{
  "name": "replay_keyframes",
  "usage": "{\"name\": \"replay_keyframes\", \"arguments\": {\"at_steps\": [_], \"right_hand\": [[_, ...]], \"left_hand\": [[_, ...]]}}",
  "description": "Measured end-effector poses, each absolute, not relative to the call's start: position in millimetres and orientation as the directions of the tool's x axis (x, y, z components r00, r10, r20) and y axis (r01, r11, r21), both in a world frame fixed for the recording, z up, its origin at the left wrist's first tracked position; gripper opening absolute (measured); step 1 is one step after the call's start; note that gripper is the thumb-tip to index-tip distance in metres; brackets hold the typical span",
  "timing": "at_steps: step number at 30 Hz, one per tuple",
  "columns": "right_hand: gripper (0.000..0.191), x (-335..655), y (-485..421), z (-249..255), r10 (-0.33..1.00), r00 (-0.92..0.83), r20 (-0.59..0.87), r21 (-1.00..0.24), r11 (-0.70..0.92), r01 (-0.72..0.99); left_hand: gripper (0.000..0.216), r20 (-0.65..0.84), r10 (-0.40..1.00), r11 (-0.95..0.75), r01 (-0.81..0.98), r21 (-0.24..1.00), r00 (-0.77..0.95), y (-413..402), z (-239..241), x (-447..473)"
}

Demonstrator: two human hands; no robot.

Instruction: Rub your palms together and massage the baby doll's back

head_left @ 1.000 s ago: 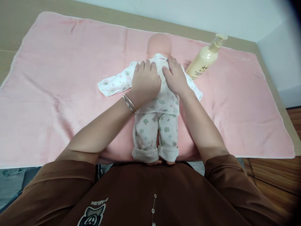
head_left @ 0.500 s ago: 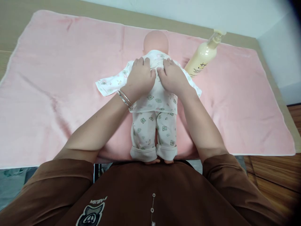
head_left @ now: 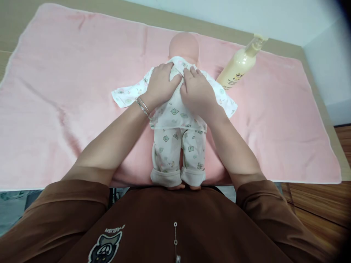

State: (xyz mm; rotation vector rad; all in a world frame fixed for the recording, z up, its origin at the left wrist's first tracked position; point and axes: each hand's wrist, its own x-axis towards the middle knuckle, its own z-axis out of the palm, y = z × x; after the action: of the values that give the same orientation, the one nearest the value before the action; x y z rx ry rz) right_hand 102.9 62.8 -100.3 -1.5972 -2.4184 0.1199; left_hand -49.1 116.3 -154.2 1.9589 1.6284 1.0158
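Observation:
A baby doll (head_left: 178,142) in white printed pyjamas lies face down on a pink towel (head_left: 68,91), its bald head (head_left: 183,45) away from me and its feet at the towel's near edge. My left hand (head_left: 160,84), with bangles on the wrist, rests flat on the doll's upper back, fingers stretched toward the collar. Beside it my right hand (head_left: 196,93) lies flat on the back too, its fingertips touching the left hand near the neck. Neither hand holds anything.
A cream pump bottle (head_left: 240,65) lies tilted on the towel just right of the doll's shoulder. The towel covers a wooden table (head_left: 192,27) against a white wall. Wooden floor (head_left: 315,204) shows at the lower right. My brown shirt fills the bottom.
Both hands have slid up the doll's back toward the neck and come closer together. The doll and bottle have stayed in place.

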Motion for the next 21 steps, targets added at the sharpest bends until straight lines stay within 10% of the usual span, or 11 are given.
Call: {"name": "replay_keyframes", "arguments": {"at_steps": [7,21], "right_hand": [[0.045,131.6,104.6,-117.0,0.952,-0.258,0.163,-0.389,0.302,0.870],[0.044,115.2,69.7,-95.5,0.895,-0.404,0.191,-0.309,0.445,0.840]], "left_hand": [[0.023,0.287,0.929,-0.340,0.843,0.416,0.233,55.6,-113.5,-22.6],[0.026,0.266,0.960,-0.217,0.841,0.496,0.090,72.6,-121.8,-28.7]]}}
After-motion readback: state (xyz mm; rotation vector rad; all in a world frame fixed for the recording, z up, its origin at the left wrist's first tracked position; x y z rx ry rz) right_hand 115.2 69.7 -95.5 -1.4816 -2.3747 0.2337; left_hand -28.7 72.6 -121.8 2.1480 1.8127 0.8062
